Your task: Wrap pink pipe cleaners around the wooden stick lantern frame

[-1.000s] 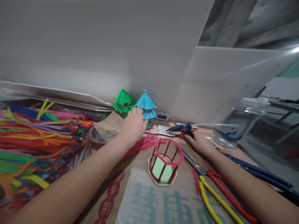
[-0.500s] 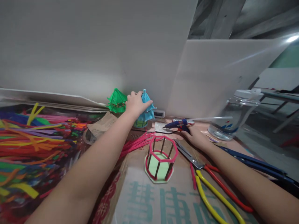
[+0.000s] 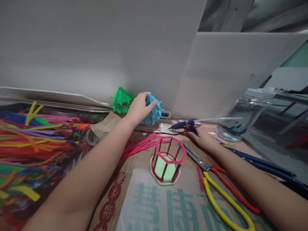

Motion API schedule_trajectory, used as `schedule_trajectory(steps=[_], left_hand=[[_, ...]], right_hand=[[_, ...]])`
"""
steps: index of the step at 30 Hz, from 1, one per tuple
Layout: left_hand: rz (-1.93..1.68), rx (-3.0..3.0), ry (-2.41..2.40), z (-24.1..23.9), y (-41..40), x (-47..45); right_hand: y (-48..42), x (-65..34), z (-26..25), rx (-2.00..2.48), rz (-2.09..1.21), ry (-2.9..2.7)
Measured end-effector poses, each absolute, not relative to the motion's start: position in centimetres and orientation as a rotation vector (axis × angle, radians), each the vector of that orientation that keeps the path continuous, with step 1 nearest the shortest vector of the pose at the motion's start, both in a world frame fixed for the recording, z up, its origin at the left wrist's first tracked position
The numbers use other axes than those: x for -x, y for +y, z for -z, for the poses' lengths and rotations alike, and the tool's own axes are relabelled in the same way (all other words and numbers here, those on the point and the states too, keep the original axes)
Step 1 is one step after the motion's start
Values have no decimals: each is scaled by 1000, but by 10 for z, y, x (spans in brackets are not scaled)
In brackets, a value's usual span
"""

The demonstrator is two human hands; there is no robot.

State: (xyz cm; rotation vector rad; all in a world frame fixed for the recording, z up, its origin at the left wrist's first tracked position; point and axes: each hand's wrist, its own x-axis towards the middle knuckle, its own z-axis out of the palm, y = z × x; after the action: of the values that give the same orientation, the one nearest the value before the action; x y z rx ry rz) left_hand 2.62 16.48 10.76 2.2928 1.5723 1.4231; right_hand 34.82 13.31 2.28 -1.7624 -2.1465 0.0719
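My left hand (image 3: pixel 139 108) is wrapped round the top of a small blue model pavilion (image 3: pixel 154 111) with a tiered, fringed roof, close to the white board. Its roof leans slightly and its lower part is mostly hidden. Just left stands a similar green model roof (image 3: pixel 120 99). My right hand (image 3: pixel 203 137) closes on the handle of a blue glue gun (image 3: pixel 184 124), whose nozzle points left over a small pale pad (image 3: pixel 166 129). Nearer me, an octagonal frame (image 3: pixel 170 158) of pink strips and dark posts stands on a pale green base.
Large scissors (image 3: pixel 207 168) with red and yellow handles lie right of the frame. Pink strips (image 3: pixel 141 146) spread behind it. Coloured pipe cleaners (image 3: pixel 36 144) fill the left side. A clear water jug (image 3: pixel 233 123) and a dark blue tool (image 3: pixel 262 165) are at the right.
The blue pavilion has tipped in my left hand, showing more of its roof and less of its base. My right hand stays at the glue gun. The view has shifted slightly.
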Motion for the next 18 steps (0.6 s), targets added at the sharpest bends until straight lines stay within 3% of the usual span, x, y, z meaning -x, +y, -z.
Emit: schedule_trajectory(steps=[12,18], left_hand=[[-1602,-2181,1173,-109,168,-28],[-1974,-2198,785,-156,124,-22]], right_hand=[[134,-350,-22,1723,-82,-2151],[132,-349,-22,1746,-73,-2142]])
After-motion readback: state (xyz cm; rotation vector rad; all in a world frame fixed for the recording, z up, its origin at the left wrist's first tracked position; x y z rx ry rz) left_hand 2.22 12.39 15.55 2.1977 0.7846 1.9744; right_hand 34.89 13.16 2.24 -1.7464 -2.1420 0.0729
